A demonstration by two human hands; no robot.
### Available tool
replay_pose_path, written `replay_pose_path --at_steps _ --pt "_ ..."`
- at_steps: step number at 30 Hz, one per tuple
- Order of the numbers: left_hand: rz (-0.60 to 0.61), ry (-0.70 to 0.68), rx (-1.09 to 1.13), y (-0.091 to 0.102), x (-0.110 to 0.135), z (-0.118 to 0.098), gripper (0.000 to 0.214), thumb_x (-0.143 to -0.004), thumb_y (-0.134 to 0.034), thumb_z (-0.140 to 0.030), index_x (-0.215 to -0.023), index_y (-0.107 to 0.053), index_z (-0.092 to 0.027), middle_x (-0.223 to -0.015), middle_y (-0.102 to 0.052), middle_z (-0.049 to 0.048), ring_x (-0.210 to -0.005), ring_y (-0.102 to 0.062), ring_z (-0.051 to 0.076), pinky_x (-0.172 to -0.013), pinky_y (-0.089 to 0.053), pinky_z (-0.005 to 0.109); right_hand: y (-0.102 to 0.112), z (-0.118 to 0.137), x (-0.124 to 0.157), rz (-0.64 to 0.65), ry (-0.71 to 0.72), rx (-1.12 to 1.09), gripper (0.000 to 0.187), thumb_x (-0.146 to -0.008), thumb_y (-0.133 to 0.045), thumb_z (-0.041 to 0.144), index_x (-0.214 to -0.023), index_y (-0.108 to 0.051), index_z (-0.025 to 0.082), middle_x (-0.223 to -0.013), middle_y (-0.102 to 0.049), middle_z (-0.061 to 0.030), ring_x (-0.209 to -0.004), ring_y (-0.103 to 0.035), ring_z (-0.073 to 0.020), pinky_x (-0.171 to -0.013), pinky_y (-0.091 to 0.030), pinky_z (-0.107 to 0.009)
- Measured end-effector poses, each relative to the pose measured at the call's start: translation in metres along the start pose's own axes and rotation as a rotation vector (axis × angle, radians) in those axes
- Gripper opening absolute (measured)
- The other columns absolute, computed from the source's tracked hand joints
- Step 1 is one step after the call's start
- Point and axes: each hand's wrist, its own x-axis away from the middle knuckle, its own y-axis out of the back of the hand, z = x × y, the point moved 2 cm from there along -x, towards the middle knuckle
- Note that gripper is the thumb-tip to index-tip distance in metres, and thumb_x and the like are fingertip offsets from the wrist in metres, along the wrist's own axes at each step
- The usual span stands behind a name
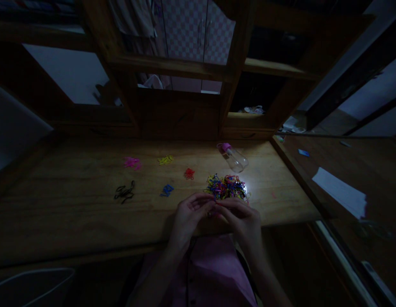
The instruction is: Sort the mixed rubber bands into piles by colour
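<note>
A mixed pile of small coloured rubber bands (226,186) lies on the wooden desk (73,213) under a spot of light. My left hand (188,217) and my right hand (243,219) meet just in front of the pile, fingertips pinched together on something small and reddish that I cannot make out. Further back lie small sorted heaps: pink bands (132,162), yellow bands (165,160), red bands (189,173), blue bands (167,190) and black bands (124,193).
A clear plastic bottle with a pink cap (234,157) lies on its side behind the pile. Wooden shelving (172,68) rises at the desk's back. To the right a second surface holds a white paper (340,192). The room is dark.
</note>
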Motion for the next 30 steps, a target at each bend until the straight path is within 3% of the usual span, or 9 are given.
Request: replay_pose_path --at_steps 4,9,18,23,26,30 --pt "0.037 0.088 0.098 0.001 0.002 0.003 0.031 -0.071 -0.08 -0.03 -0.097 -0.071 -0.015 -0.088 -0.074 0.0065 -0.077 -0.07 0.015 -0.072 -0.056 0.022 0.001 0.005 0.0 0.023 0.105 0.077 0.013 -0.078 -0.073 0.018 -0.086 -0.078 0.026 -0.088 -0.07 -0.0034 -0.082 -0.066 -0.0178 -0.07 -0.053 -0.028" --pt "0.081 0.134 0.191 -0.002 0.006 0.004 0.034 -0.072 -0.08 -0.028 -0.101 -0.069 -0.014 -0.092 -0.074 0.0081 -0.078 -0.07 0.014 -0.074 -0.055 0.022 0.001 0.005 0.0 0.012 0.111 0.061 0.016 -0.08 -0.072 0.017 -0.087 -0.078 0.029 -0.093 -0.067 -0.0032 -0.089 -0.064 -0.0178 -0.075 -0.052 -0.029" --pt "0.128 0.036 0.044 0.001 0.005 -0.005 0.039 -0.068 -0.081 -0.028 -0.103 -0.068 -0.015 -0.095 -0.072 0.0086 -0.085 -0.068 0.018 -0.075 -0.054 0.023 -0.004 -0.012 -0.001 0.087 -0.26 -0.268 0.007 -0.072 -0.079 0.027 -0.079 -0.078 0.024 -0.093 -0.069 -0.0031 -0.089 -0.065 -0.0183 -0.078 -0.05 -0.028" --pt "0.175 -0.035 -0.101 0.003 0.008 -0.012 0.039 -0.073 -0.075 -0.029 -0.108 -0.063 -0.016 -0.087 -0.069 0.0052 -0.081 -0.067 0.016 -0.075 -0.054 0.024 -0.003 -0.023 -0.002 0.007 -0.395 -0.396 0.011 -0.068 -0.082 0.031 -0.076 -0.077 0.024 -0.089 -0.07 -0.0021 -0.082 -0.064 -0.0169 -0.07 -0.05 -0.027" --pt "0.066 -0.138 -0.374 0.021 0.006 -0.014 0.033 -0.079 -0.068 -0.03 -0.11 -0.061 -0.019 -0.089 -0.067 0.0041 -0.083 -0.066 0.017 -0.075 -0.054 0.026 0.001 -0.024 -0.004 -0.043 -0.393 -0.345 0.015 -0.067 -0.082 0.033 -0.077 -0.077 0.023 -0.088 -0.071 -0.0023 -0.082 -0.064 -0.017 -0.071 -0.05 -0.026" --pt "-0.284 -0.393 -0.929 0.066 0.0 -0.022 0.032 -0.085 -0.057 -0.027 -0.117 -0.058 -0.025 -0.101 -0.066 0.0039 -0.088 -0.065 0.019 -0.083 -0.052 0.034 0.004 -0.021 -0.005 -0.064 -0.369 -0.269 0.017 -0.072 -0.078 0.037 -0.08 -0.077 0.021 -0.084 -0.071 -0.0027 -0.077 -0.064 -0.0159 -0.07 -0.049 -0.026"
